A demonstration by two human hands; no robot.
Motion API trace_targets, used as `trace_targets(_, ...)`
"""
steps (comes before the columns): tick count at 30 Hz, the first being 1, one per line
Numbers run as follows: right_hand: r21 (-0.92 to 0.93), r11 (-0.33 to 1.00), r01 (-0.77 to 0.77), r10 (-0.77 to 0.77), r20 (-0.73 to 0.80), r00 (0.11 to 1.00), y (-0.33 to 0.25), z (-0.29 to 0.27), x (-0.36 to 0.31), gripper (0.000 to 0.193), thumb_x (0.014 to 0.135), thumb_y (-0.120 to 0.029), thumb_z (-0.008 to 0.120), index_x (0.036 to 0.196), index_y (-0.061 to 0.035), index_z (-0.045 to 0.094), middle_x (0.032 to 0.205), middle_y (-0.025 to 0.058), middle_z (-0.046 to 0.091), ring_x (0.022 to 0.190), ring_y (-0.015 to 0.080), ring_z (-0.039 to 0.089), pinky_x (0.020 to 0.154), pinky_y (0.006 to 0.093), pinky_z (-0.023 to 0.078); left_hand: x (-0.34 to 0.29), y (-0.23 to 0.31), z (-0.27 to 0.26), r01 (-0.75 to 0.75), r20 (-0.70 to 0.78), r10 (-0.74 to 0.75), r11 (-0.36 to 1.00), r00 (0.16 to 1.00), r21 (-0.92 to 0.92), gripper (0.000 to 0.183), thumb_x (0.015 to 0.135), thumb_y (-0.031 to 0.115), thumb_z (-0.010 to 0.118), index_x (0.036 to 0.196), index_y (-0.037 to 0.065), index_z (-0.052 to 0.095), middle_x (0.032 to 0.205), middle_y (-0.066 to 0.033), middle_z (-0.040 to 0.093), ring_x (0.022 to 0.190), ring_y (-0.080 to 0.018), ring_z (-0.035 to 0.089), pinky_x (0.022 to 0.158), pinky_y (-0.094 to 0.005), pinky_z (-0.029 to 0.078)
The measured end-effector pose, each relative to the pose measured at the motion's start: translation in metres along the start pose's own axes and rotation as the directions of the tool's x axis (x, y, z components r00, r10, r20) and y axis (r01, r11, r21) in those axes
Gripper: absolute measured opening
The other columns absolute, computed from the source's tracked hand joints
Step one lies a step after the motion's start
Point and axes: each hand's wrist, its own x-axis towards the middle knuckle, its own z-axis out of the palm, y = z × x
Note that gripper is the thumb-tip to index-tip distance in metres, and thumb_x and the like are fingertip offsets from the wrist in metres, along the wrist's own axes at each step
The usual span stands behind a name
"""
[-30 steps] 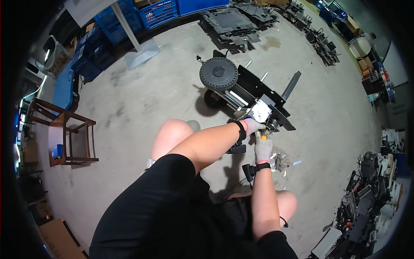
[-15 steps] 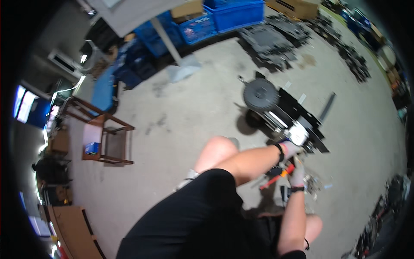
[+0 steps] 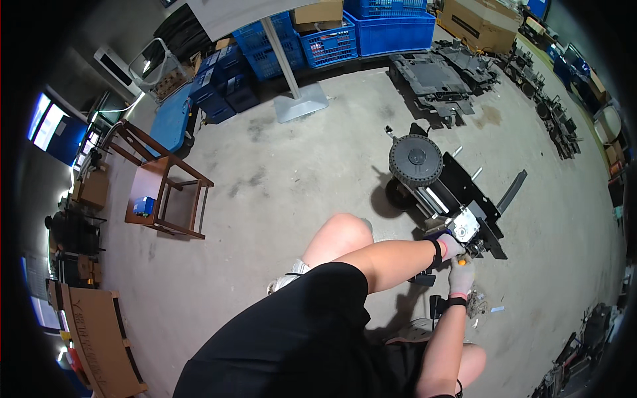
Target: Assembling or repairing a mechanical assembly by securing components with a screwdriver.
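A wheeled black machine (image 3: 458,179) lies on the floor ahead of me, with a large grey tyre (image 3: 416,160) and a silver metal block (image 3: 464,225) on its near end. My left hand (image 3: 452,247), in a pale glove, is closed against the machine's near end just below that block; its fingers are mostly hidden. My right hand (image 3: 461,276), gloved too, is wrapped round a screwdriver (image 3: 462,263). Only the round orange end of its handle shows, pointing up between the fingers close to my left hand.
A wooden chair (image 3: 156,189) carrying a small blue box (image 3: 144,206) stands left. Blue crates (image 3: 395,34) and a pole's metal base (image 3: 302,103) are at the back. Grey machine parts (image 3: 431,76) lie far right. A black bar (image 3: 511,192) sticks out beside the machine.
The screwdriver has swung from lying sideways, its red length pointing left, to nearly end-on in my right hand. The view has shifted; my left hand stays at the machine.
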Motion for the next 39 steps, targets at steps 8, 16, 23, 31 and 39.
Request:
trace_targets(8, -0.081, 0.986, -0.146, 0.137, -0.116, 0.984, -0.077, -0.036, -0.023, 0.038, 0.081, -0.02, 0.075, 0.11, 0.0019, 0.063, 0.099, 0.0226, 0.07, 0.091, 0.0372, 0.068, 0.08, 0.0428, 0.052, -0.025, 0.014, -0.008, 0.192, 0.025, -0.201, 0.885, 0.979, -0.425, 0.037, 0.078, 0.028, 0.082, 0.104, 0.003, 0.072, 0.094, -0.0087, 0.07, 0.081, -0.0201, 0.062, 0.073, -0.0352, 0.052)
trace_targets(16, 0.85, 0.271, -0.451, 0.405, 0.325, 0.855, -0.023, -0.016, -0.033, 0.041, 0.1, -0.04, 0.058, 0.113, -0.0018, 0.061, 0.084, 0.0028, 0.064, 0.065, 0.0127, 0.058, 0.055, 0.0273, 0.045, -0.026, 0.017, -0.005, 0.251, 0.137, -0.21, 0.822, 0.968, -0.511, 0.045, 0.081, 0.014, 0.08, 0.122, 0.003, 0.066, 0.116, -0.0092, 0.068, 0.102, -0.0206, 0.062, 0.09, -0.0325, 0.049)
trace_targets(23, 0.834, 0.117, -0.54, 0.459, 0.437, 0.774, -0.032, -0.002, -0.032, 0.058, 0.095, -0.067, 0.046, 0.09, -0.0096, 0.05, 0.077, 0.0051, 0.054, 0.064, 0.0199, 0.055, 0.055, 0.032, 0.046, -0.004, -0.003, 0.005, 0.333, 0.204, -0.268, 0.827, 0.942, -0.453, 0.035, 0.086, 0.035, 0.076, 0.105, 0.006, 0.071, 0.093, -0.0095, 0.07, 0.081, -0.0217, 0.066, 0.073, -0.0342, 0.052)
trace_targets(31, 0.887, 0.228, -0.402, 0.523, 0.237, 0.819, -0.011, 0.008, -0.026, 0.04, 0.099, -0.052, 0.041, 0.093, -0.0139, 0.051, 0.071, 0.0029, 0.054, 0.056, 0.0172, 0.052, 0.051, 0.031, 0.044, 0.003, -0.007, 0.017, 0.124, 0.047, -0.116, 0.953, 0.992, -0.276, 0.034, 0.08, 0.031, 0.082, 0.089, -0.001, 0.073, 0.077, -0.008, 0.067, 0.061, -0.0178, 0.056, 0.058, -0.034, 0.047)
trace_targets(39, 0.803, 0.529, -0.274, 0.466, -0.005, 0.885, -0.023, 0.001, -0.035, 0.029, 0.103, -0.031, 0.038, 0.098, -0.0083, 0.055, 0.081, 0.0025, 0.054, 0.068, 0.0142, 0.056, 0.057, 0.0296, 0.046, 0.007, -0.013, 0.025, 0.145, 0.111, -0.125, 0.97, 0.986, -0.196, 0.035, 0.088, 0.044, 0.07, 0.101, 0.011, 0.071, 0.103, -0.0073, 0.07, 0.09, -0.0227, 0.064, 0.083, -0.0328, 0.051)
